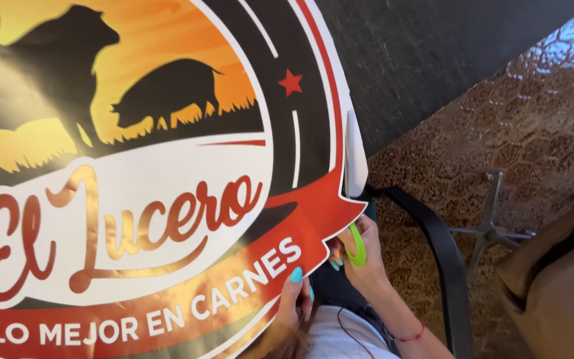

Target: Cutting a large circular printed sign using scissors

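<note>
Printed round sign [134, 179]: large glossy sheet with animal silhouettes on orange, a red banner and a white border, spread across the lap. Green-handled scissors [356, 246]: at the sign's lower right edge, beside the banner tip, blades hidden. Right hand [361, 256]: grip closed through the scissor loops. Left hand [292, 302]: below the sign's lower edge, pinching it, likely to steady it. Black counter [426, 53]: beyond the sign. Chair armrest [443, 259], patterned brown floor [539, 139]: right of it.
</note>
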